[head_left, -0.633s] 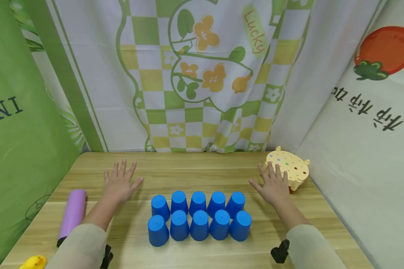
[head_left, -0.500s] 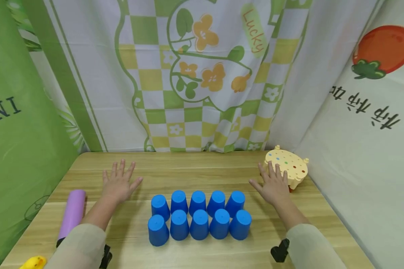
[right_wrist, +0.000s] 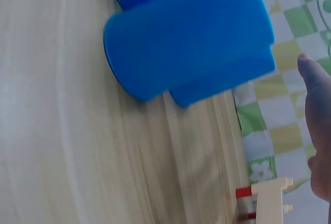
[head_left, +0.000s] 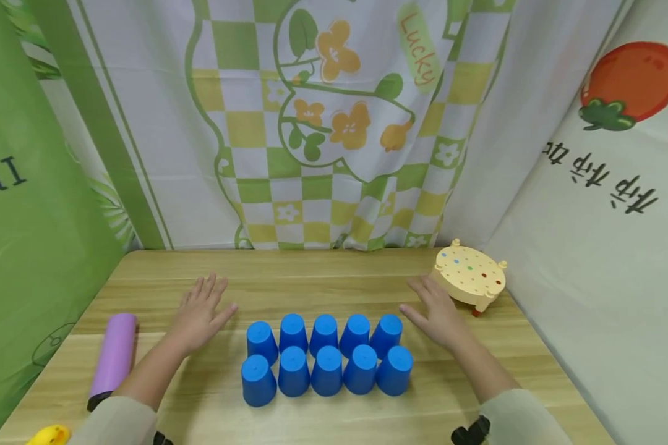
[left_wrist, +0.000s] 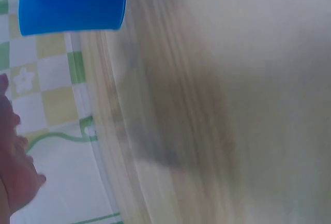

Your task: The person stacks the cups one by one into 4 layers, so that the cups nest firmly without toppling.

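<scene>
Blue tapered plastic cups (head_left: 327,371) stand mouth-down mid-table, in two rows of five, so ten total from the head view. That angle mostly gives you the closed tops, while the wrist cams get the side walls: the left one catches just two cups, partly cut off, and the right one shows a few overlapping. Two bare hands, one either side: left hand (head_left: 200,318), right hand (head_left: 438,314), both with fingers extended and nothing gripped, thumbs well away from the fingers. Neither touches a cup, though the right thumb is pretty near the back row's end one

One cream, spotted, stool-shaped toy (head_left: 470,272) sits just past the right hand; head view shows one red foot clearly, right wrist cam shows two. Also one purple cylinder (head_left: 114,355) with a black end, outside the left forearm, and one yellow toy (head_left: 50,435) cut off at the bottom left

Room-wise, a wide band of wood-grain table (head_left: 323,272) runs from the back row to the far edge, where the checked curtain (head_left: 289,185) hangs
</scene>
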A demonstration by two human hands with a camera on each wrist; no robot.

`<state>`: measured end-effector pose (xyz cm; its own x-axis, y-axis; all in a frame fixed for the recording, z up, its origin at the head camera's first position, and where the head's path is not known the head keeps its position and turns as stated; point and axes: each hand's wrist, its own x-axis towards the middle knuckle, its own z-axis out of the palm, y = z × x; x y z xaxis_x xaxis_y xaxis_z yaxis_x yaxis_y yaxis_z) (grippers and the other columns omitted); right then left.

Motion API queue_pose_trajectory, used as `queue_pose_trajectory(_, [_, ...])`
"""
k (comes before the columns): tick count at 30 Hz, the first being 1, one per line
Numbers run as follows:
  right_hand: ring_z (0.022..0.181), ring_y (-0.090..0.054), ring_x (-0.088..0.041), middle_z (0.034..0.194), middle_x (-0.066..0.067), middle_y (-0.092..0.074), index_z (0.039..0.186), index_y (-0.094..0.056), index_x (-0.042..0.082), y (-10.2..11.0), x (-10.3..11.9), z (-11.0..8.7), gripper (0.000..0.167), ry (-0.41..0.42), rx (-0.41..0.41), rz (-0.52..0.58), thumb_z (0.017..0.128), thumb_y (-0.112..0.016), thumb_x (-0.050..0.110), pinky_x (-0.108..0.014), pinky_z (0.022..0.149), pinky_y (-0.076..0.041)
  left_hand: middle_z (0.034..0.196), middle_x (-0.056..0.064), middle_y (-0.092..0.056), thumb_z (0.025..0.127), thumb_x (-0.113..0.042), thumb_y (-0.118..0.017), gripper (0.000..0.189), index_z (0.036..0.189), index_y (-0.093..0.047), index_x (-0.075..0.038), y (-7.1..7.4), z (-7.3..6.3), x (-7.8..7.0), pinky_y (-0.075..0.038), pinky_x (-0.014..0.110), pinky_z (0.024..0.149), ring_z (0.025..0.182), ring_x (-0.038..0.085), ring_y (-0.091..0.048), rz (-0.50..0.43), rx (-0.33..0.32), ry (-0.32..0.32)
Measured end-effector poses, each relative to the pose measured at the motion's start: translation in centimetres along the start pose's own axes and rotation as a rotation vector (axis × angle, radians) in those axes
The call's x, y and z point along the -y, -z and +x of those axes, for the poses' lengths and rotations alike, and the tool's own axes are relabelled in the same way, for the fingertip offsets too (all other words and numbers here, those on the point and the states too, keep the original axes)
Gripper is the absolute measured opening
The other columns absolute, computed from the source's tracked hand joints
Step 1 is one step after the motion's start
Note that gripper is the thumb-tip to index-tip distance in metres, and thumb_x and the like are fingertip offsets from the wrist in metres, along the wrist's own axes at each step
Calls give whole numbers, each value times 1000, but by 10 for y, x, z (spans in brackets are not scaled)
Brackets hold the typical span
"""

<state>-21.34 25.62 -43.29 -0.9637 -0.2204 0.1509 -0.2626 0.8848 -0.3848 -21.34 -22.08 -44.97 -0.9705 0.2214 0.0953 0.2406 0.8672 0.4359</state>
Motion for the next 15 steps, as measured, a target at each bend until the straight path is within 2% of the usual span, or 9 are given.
queue_pose_trajectory(3, [145,-23,-48,159,-23,-25,150,-38,10,-2,7,-5,69,-15,47,103,96,-55,51,-71,110,-27,159,29,-18,102,-41,-47,67,151,-30,1,-5,-6,-8,-14,72,113,145,53,-14,-136,-11,-38])
queue_pose_trajectory(6, [142,-31,-47,157,-21,-32,147,-44,12,-4,11,-8,68,-48,85,211,93,-61,50,-70,107,-32,157,27,-27,101,-38,-52,64,150,-35,-1,-11,-11,-15,-27,70,110,142,52,-27,-290,-4,-39])
queue_pose_trajectory(11, [133,-46,-44,145,-18,-49,141,-51,9,-8,16,-9,62,-84,141,380,89,-70,40,-59,108,-40,151,24,-40,95,-36,-63,66,147,-40,-3,-19,-14,-24,-43,58,105,135,47,-43,-557,34,45])
queue_pose_trajectory(13, [131,-48,-43,142,-18,-53,139,-52,8,-9,16,-9,61,-96,172,436,89,-71,36,-56,109,-40,150,23,-43,93,-34,-67,67,147,-42,-4,-23,-15,-25,-45,55,105,134,45,-44,-628,53,77])
queue_pose_trajectory(15, [131,-49,-42,141,-18,-54,139,-53,7,-11,15,-9,60,-111,201,472,89,-72,34,-55,109,-41,149,23,-44,91,-31,-70,68,146,-42,-3,-26,-15,-26,-45,54,106,134,44,-45,-675,69,83])
